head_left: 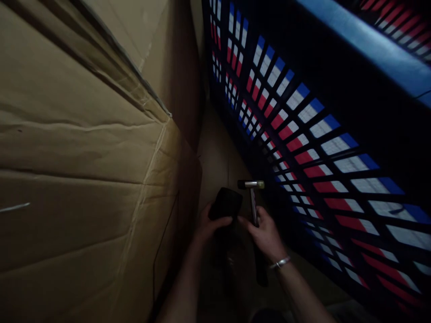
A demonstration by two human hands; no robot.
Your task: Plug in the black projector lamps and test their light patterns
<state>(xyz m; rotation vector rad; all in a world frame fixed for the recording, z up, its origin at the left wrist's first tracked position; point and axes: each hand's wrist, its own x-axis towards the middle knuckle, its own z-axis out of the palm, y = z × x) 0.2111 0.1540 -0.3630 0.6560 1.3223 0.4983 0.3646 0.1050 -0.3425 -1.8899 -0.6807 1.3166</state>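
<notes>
In the dim space low in the head view, my left hand [206,227] is closed around a dark black object [226,202], blocky or cup-like, its kind not clear in the shadow. My thumb lies across its near side. Just to the right, my right hand [267,235] grips a small hammer [253,199] by its handle. The hammer stands head up, with a shiny metal middle, one black face and one yellowish face. Its dark grip shows below the hand. The two hands are close together, and the hammer head is apart from the black object.
A large creased cardboard box [77,206] rises on the left. On the right stands a dark plastic crate [269,105] with slotted sides, red, white and blue material [292,139] showing through. Between them is a narrow gap with a brownish floor [218,148].
</notes>
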